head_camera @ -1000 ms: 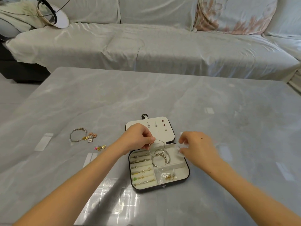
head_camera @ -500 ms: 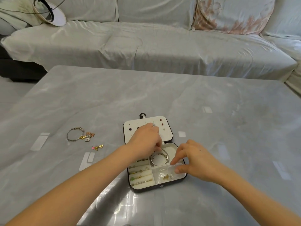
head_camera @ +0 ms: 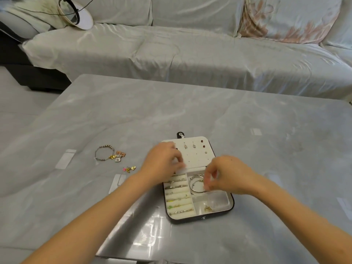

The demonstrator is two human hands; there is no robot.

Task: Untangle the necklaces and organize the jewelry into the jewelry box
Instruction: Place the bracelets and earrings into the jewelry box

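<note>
The black jewelry box (head_camera: 200, 220) lies open on the table, its white lid (head_camera: 198, 157) holding several earrings. Rings sit in the left ring rolls (head_camera: 178, 199). Silver bangles (head_camera: 196, 184) lie in the upper right compartment, and a small clear bag with gold pieces (head_camera: 209, 204) in the lower right one. My left hand (head_camera: 162, 162) hovers over the box's upper left corner with fingers loosely curled and nothing seen in them. My right hand (head_camera: 226, 176) is over the bangles, fingertips curled down and blurred; a grip cannot be made out.
A beaded bracelet with charms (head_camera: 108, 155) and a small pink and gold charm cluster (head_camera: 129, 168) lie on the grey marble table (head_camera: 266, 149) left of the box. A covered sofa (head_camera: 190, 54) runs along the far side.
My left hand lowered a bangle into the upper right compartment, let go and drew back to the left. My right hand moved from the lower right compartment up over the bangles.
</note>
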